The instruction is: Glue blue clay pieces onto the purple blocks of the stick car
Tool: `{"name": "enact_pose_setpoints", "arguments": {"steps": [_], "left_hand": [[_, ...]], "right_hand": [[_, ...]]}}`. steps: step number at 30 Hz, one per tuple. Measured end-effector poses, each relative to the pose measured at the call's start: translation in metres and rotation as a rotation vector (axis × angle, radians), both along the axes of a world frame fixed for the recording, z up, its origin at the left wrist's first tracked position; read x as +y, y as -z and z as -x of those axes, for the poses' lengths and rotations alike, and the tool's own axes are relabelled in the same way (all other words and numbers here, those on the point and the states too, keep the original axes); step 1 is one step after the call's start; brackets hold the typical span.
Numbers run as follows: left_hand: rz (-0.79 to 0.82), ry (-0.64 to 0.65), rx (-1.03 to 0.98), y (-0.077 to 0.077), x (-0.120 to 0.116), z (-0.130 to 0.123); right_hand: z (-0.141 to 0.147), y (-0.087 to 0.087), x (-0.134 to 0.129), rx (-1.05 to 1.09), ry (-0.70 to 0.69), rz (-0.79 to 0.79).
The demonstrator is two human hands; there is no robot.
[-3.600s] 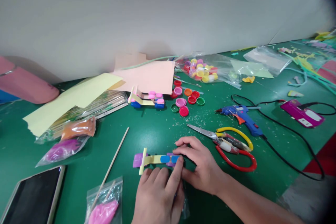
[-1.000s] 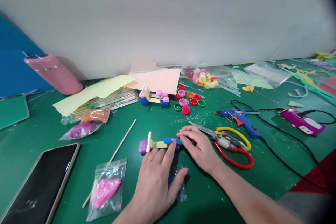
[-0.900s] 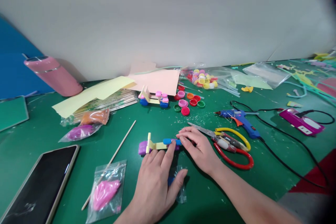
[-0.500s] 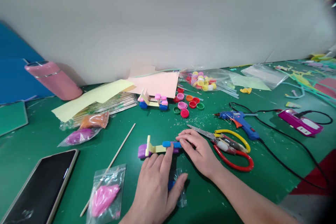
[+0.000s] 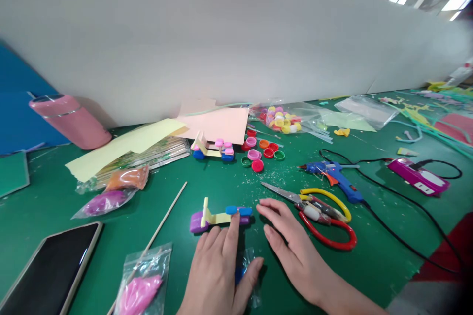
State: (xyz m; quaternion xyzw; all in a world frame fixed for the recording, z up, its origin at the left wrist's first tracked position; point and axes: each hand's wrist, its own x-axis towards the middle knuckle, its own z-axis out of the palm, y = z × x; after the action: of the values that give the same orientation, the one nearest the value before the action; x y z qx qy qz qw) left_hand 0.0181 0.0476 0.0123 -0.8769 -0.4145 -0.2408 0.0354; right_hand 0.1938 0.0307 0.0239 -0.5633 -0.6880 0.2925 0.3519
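Note:
A small toy car [image 5: 220, 218] with a pale yellow body and purple wheel pieces stands on the green table in front of me. Across its right end lies a blue clay piece [image 5: 244, 210]. My left hand [image 5: 218, 268] rests at the car's near side, index fingertip on the blue piece, thumb spread away. Just right of the car, my right hand [image 5: 291, 248] hovers with fingers apart, touching nothing I can see. Partly hidden under my left hand is a clear bag [image 5: 254, 289] with something blue in it. Behind stands a second toy car [image 5: 213, 152] with blue wheels.
Scissors [image 5: 321, 211] and a blue glue gun [image 5: 338, 175] lie to the right, its cord trailing to a purple power strip [image 5: 417, 176]. Bottle caps [image 5: 257, 165] are scattered behind. A phone [image 5: 51, 268], a wooden stick [image 5: 168, 213] and a bag of pink clay [image 5: 142, 293] lie left.
My right hand has drawn off the blue piece, slightly right and toward me. My left index finger stays on it. The whole view has shifted a little.

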Motion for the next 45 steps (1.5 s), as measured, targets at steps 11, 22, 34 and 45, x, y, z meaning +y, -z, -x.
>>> {"name": "enact_pose_setpoints", "arguments": {"steps": [11, 22, 34, 45], "left_hand": [[-0.005, -0.015, -0.002, 0.0037, 0.0004, -0.0002], [-0.006, -0.005, -0.032, 0.0027, 0.0014, -0.0015], [0.009, 0.006, -0.027, 0.0002, 0.0016, -0.0008], [0.008, 0.01, -0.028, 0.0017, -0.0007, 0.0004]], "right_hand": [[0.0012, 0.0057, -0.0049, -0.066, -0.037, -0.022], [0.0023, 0.0092, -0.0027, -0.114, -0.067, -0.024], [0.0034, 0.007, -0.0035, -0.097, -0.056, -0.016], [0.0035, 0.0063, -0.0042, -0.064, -0.031, -0.042]]}}
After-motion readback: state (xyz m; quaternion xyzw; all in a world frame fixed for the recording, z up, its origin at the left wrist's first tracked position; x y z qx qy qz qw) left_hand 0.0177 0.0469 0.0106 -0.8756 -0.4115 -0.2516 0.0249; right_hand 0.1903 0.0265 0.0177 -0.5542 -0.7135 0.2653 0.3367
